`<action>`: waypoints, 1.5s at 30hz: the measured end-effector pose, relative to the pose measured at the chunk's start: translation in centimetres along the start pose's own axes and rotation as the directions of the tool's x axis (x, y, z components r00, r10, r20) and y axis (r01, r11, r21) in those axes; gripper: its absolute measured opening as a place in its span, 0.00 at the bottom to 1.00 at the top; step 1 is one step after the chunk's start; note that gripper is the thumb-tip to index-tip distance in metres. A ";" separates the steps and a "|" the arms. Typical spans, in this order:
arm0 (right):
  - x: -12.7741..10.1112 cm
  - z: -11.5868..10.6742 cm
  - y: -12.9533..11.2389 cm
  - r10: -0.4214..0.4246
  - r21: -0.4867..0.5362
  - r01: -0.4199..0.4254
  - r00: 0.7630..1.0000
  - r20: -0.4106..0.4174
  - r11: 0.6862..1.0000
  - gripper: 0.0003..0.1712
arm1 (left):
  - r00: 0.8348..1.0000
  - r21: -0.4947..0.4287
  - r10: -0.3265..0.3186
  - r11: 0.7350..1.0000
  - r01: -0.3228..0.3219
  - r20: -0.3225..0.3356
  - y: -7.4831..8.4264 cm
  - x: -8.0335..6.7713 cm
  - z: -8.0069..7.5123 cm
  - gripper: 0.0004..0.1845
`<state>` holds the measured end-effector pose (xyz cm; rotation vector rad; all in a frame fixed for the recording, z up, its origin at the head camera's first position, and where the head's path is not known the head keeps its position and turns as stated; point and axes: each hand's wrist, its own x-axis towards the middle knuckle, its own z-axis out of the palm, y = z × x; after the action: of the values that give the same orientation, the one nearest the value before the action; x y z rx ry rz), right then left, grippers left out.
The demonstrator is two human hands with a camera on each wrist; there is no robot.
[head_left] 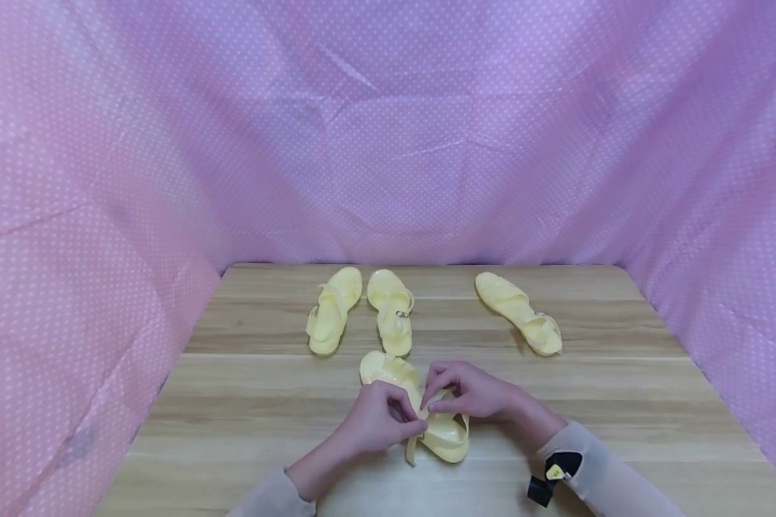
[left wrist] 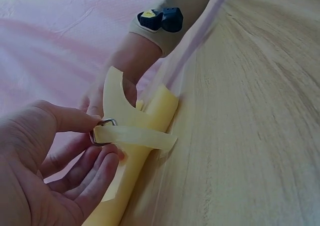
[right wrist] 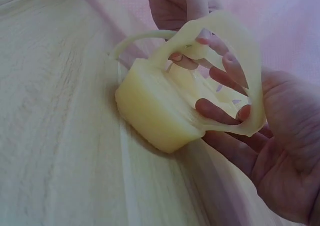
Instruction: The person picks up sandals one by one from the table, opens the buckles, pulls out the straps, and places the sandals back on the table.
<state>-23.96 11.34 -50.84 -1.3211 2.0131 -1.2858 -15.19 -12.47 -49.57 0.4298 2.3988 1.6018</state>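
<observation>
A pale yellow jelly sandal lies on the wooden table near the front edge, with both hands on it. My left hand pinches the strap end at its small metal buckle between thumb and fingers. My right hand reaches in from the other side. Its fingers are hooked through the sandal's heel strap and hold it up over the heel. The hands almost touch above the sandal.
Three more yellow sandals lie farther back: a pair side by side and one to the right. Pink dotted cloth walls in the table on three sides. A small black and yellow device sits on the right sleeve.
</observation>
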 end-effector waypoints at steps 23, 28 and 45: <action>0.2 0.3 -0.3 -0.030 0.010 0.030 0.999 0.034 1.000 0.10 | 1.000 -0.009 0.026 1.000 -0.026 -0.011 0.3 -0.1 0.2 0.09; 0.5 0.2 -0.7 -0.118 -0.046 0.122 0.990 0.078 0.991 0.09 | 0.999 -0.013 0.033 0.999 -0.033 -0.021 0.1 -0.1 0.3 0.09; 0.1 0.3 -0.1 -0.048 -0.030 0.049 0.998 0.047 0.998 0.05 | 1.000 -0.044 0.008 0.999 -0.008 -0.010 -0.4 0.2 0.5 0.08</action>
<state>-23.71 11.03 -50.88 -1.4089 1.9887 -1.2388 -15.24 -12.15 -50.17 0.4252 2.3665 1.6609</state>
